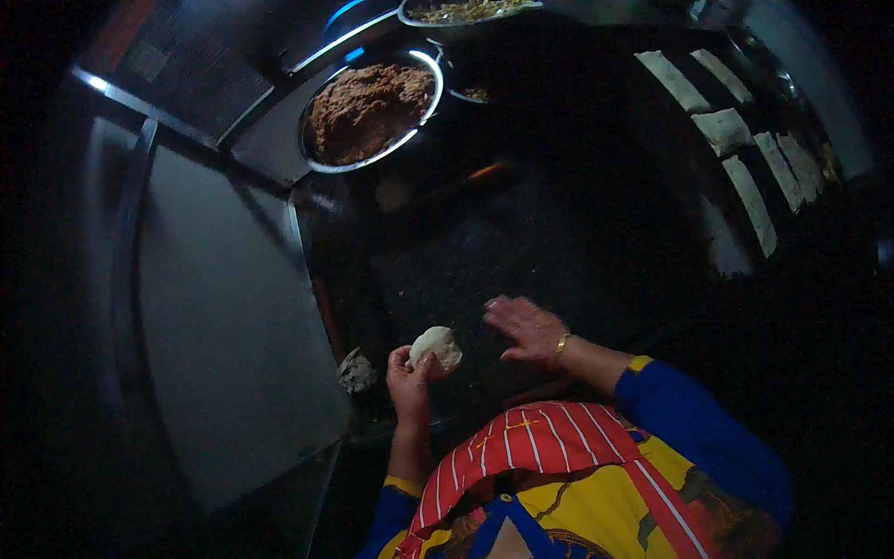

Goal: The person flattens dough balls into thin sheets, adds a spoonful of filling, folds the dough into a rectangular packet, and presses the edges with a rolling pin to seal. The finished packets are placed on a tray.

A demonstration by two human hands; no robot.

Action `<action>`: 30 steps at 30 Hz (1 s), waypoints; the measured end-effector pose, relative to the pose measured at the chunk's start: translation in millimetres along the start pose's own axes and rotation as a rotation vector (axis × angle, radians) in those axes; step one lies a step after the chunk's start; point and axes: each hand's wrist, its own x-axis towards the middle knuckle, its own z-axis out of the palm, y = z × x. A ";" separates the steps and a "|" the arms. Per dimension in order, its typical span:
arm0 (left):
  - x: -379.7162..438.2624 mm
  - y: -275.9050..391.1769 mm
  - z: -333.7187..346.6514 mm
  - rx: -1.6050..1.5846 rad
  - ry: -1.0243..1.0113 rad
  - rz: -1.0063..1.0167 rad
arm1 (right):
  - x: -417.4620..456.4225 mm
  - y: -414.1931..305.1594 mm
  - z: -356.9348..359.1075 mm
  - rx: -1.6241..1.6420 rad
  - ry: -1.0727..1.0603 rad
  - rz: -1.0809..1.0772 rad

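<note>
My left hand (411,381) pinches a flattened, pale piece of dough (438,349) between thumb and fingers, just above the dark work surface (447,265). To the right of the dough, my right hand (527,330) is held flat with its fingers apart and nothing in it. A crumpled whitish lump (357,371), perhaps cloth or paper, lies left of my left hand. Farther forward stands a round metal bowl (341,168) filled with a brown, crumbly mixture (370,108).
Several pale rectangular pieces, some long and narrow (674,82), one wider (723,131), lie at the far right. A metal dish of yellowish-green food (468,12) stands at the top edge. What seems a wooden stick (485,171) lies beyond my hands. A grey panel (237,321) borders the left.
</note>
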 end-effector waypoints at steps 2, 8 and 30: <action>2.1 20.6 22.9 0.047 -0.011 -0.131 | -28.3 12.1 -10.0 0.096 0.231 0.217; 88.1 55.6 179.3 0.133 -0.677 -0.233 | -5.1 69.1 -48.1 0.106 0.742 0.004; 179.6 35.8 365.3 1.378 -0.582 0.541 | -47.2 189.2 -71.1 0.197 0.657 0.521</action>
